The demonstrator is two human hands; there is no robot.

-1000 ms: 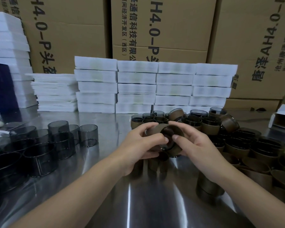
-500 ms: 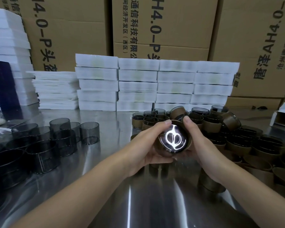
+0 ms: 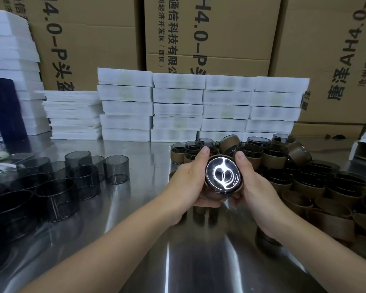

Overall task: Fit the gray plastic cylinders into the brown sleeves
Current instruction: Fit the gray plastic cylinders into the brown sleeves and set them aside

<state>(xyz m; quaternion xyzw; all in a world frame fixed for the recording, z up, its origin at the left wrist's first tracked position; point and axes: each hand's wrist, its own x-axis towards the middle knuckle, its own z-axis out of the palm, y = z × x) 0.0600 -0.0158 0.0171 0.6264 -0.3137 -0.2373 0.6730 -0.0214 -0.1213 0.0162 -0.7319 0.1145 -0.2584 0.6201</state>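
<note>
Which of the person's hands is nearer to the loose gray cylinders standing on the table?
Left. The left hand is right of the gray cylinders; the right hand lies farther right, beyond the sleeved cylinder both hold.

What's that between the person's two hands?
In the head view, a gray cylinder seated in a brown sleeve, held between the left hand and right hand, its glossy end facing the camera.

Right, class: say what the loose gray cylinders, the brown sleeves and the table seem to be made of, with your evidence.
Gray cylinders: smoky plastic, glossy; you can see through their walls. Brown sleeves: matt and dull, probably card or paper. Table: bare metal, likely stainless steel, with streaky mirror-like reflections.
</note>
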